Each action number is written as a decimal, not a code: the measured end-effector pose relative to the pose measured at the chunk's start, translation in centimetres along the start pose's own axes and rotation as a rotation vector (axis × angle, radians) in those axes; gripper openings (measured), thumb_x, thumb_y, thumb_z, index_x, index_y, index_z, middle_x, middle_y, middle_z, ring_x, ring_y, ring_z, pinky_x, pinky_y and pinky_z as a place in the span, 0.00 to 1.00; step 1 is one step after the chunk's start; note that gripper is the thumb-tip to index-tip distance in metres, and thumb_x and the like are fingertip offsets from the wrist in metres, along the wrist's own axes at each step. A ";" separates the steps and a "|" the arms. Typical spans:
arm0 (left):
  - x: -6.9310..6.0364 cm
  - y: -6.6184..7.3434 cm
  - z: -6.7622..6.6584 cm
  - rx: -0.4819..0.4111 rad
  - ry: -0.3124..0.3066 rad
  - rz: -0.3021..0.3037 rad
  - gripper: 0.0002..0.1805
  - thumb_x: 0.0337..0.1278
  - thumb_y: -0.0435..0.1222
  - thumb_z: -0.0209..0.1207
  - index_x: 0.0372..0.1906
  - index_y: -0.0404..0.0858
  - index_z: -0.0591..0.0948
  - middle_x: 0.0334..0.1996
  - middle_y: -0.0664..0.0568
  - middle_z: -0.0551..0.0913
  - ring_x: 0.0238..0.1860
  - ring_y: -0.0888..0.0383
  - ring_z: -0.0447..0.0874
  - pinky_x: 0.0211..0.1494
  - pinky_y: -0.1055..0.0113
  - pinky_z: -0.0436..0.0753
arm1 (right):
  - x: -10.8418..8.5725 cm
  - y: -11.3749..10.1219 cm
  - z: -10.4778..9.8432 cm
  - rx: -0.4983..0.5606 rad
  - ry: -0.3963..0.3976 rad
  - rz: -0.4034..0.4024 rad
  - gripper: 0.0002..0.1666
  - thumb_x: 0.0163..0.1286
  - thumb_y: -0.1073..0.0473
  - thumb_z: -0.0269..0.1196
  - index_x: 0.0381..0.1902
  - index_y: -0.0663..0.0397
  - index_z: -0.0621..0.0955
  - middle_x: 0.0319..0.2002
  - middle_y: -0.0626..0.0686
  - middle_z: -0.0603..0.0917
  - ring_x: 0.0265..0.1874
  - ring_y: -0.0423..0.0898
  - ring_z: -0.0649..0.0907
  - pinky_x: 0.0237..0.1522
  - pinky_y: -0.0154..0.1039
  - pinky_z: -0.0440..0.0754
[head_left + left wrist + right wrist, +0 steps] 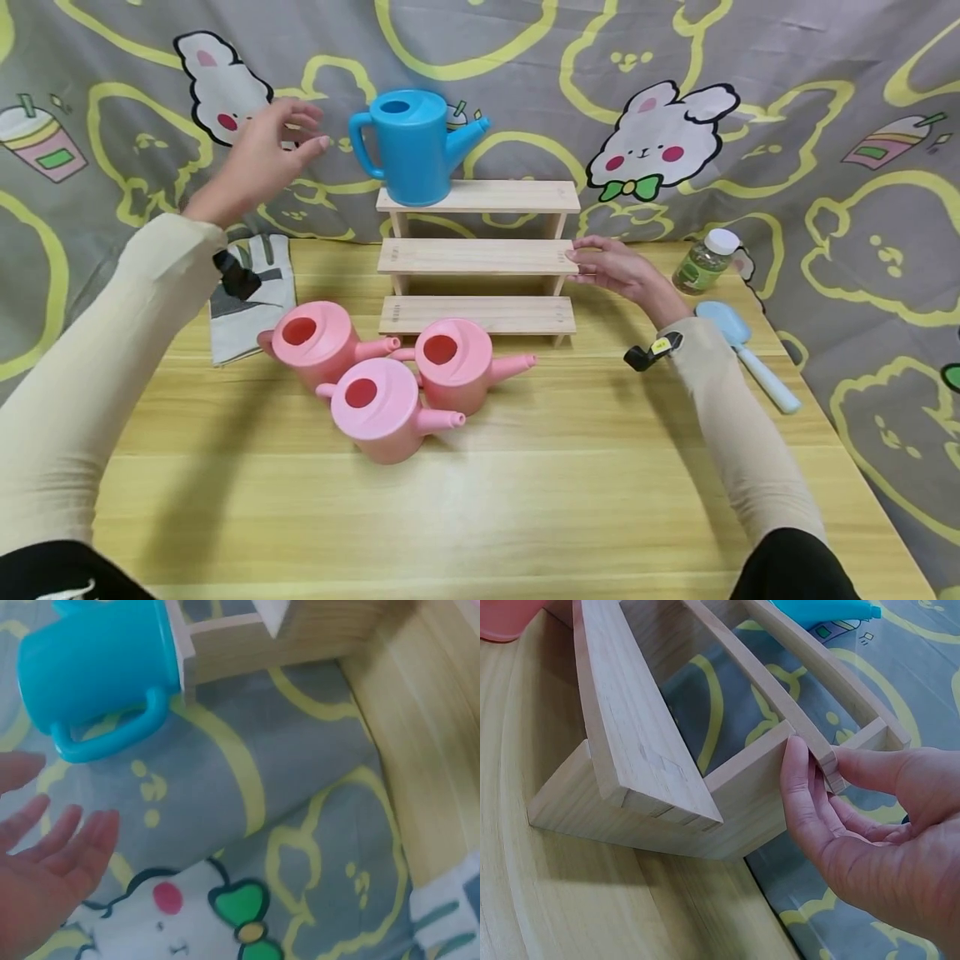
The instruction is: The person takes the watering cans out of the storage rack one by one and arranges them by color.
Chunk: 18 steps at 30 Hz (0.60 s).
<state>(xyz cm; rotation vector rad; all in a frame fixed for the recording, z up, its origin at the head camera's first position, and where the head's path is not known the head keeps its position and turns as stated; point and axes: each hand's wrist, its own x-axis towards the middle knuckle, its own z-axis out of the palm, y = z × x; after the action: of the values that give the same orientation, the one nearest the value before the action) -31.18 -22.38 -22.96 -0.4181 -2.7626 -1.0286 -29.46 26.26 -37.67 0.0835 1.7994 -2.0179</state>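
A blue watering can (pixel 417 150) stands upright on the left part of the top step of a three-step wooden shelf (pixel 480 257), its spout to the right. My left hand (pixel 272 150) is in the air left of the can's handle, apart from it, fingers loosely spread and holding nothing; the left wrist view shows the gap between hand and blue can (pixel 97 664). At the shelf's right side, my right hand (pixel 617 265) pinches the end of the middle step between thumb and fingers, plain in the right wrist view, where the hand (pixel 877 825) grips the board's edge.
Three pink watering cans (pixel 318 346) cluster on the table before the shelf. White-and-grey gloves (pixel 251 312) lie at the left. To the right are a green-labelled jar (pixel 705 262) and a blue hand trowel (pixel 765 375). A patterned grey cloth (pixel 502 100) hangs behind the table.
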 end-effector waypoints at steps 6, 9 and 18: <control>2.5 0.1 2.1 -0.065 -0.114 -0.066 0.36 0.80 0.49 0.53 0.83 0.44 0.58 0.79 0.41 0.65 0.76 0.39 0.68 0.76 0.43 0.73 | 0.1 0.2 -0.1 -0.002 0.000 0.002 0.15 0.80 0.69 0.57 0.59 0.59 0.69 0.43 0.53 0.83 0.37 0.43 0.88 0.52 0.38 0.89; 3.1 0.1 3.1 -0.094 -0.121 -0.059 0.35 0.80 0.48 0.53 0.83 0.46 0.59 0.78 0.42 0.67 0.74 0.40 0.72 0.73 0.46 0.76 | 0.1 0.2 0.1 0.000 0.001 0.002 0.15 0.79 0.70 0.57 0.59 0.59 0.69 0.43 0.53 0.83 0.37 0.44 0.88 0.51 0.37 0.89; 3.0 0.8 4.0 -0.109 -0.078 0.069 0.24 0.77 0.44 0.56 0.69 0.36 0.78 0.59 0.40 0.82 0.52 0.54 0.87 0.61 0.61 0.86 | 0.2 0.1 -0.1 -0.012 -0.012 -0.002 0.16 0.79 0.69 0.58 0.60 0.59 0.69 0.43 0.52 0.84 0.37 0.43 0.88 0.45 0.34 0.89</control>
<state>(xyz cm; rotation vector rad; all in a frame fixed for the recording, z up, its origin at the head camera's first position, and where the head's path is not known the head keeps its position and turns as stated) -34.00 -18.57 -24.74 -0.5769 -2.7457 -1.1736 -29.62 26.33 -37.84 0.0655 1.8042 -2.0050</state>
